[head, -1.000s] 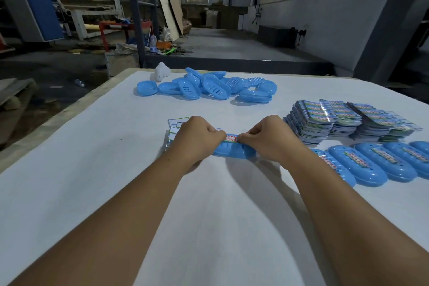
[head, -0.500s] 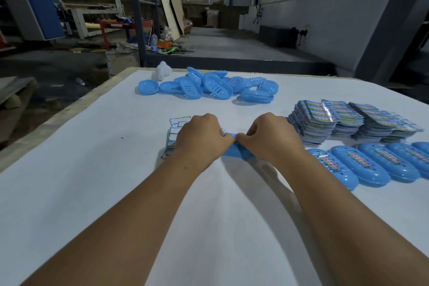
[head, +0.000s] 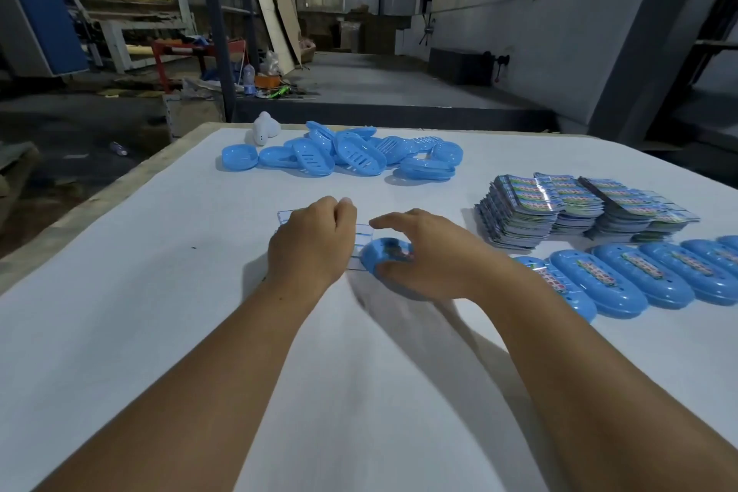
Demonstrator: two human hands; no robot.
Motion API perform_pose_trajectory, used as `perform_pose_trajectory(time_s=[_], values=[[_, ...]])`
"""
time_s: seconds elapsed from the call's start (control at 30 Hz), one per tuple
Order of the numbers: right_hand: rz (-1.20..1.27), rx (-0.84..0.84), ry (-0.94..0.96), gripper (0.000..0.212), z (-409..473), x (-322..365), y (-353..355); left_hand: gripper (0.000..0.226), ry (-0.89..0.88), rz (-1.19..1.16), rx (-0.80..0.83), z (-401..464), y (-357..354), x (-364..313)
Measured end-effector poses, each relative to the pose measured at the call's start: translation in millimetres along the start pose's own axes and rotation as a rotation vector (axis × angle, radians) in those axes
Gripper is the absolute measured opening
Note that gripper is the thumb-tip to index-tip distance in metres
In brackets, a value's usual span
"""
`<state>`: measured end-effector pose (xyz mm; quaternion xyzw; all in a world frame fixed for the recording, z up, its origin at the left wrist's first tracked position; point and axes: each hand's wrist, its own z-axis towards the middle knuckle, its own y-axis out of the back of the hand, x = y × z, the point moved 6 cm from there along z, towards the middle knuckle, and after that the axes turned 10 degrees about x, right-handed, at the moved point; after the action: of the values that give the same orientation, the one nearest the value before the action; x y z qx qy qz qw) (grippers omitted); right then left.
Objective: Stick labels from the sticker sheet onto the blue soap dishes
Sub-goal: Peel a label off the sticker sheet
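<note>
At centre frame the left hand (head: 315,248) lies curled, knuckles up, over the sticker sheet (head: 361,238) on the white table (head: 120,312) — whether it pinches anything cannot be told. Just right of it, the right hand (head: 431,256) grips a blue soap dish (head: 385,254), blurred. Farther right lies a row of labelled dishes (head: 639,276), label stacks (head: 567,208) above them — unlabelled dishes (head: 347,152) heaped at upper centre.

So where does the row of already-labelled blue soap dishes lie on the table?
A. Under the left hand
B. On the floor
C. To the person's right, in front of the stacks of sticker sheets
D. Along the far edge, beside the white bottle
C: the labelled soap dishes line up at the right, nearer the person than the stacks of sticker sheets.
</note>
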<state>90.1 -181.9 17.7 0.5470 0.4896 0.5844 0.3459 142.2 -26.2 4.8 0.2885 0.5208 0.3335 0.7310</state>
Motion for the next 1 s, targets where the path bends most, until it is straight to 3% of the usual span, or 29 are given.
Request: perform_pose_trajectory(time_s=[0.17,0.4,0.5,0.63,0.87,1.0], values=[[-0.200,0.204,-0.277,0.052,-22.1,-27.7,8.2,0.051,0.060,0.017,0.081,2.6,-7.3,8.8],[-0.169,0.203,-0.440,0.042,-40.8,-54.9,30.8,0.050,0.060,0.054,0.069,0.1,-5.9,8.8],[-0.186,0.208,-0.452,0.021,-43.9,-57.8,36.0,0.050,0.053,0.052,0.059,0.7,-4.5,8.6],[-0.215,0.217,-0.477,0.042,-42.7,-63.2,37.5,0.049,0.033,0.051,0.018,-1.0,-2.1,6.6],[-0.171,0.212,-0.419,0.040,-44.1,-57.3,38.9,0.035,0.143,-0.057,-0.002,22.1,16.6,20.7],[-0.136,0.175,-0.350,0.040,-34.8,-49.4,34.0,0.022,0.081,0.130,-0.034,55.4,23.0,19.1]])
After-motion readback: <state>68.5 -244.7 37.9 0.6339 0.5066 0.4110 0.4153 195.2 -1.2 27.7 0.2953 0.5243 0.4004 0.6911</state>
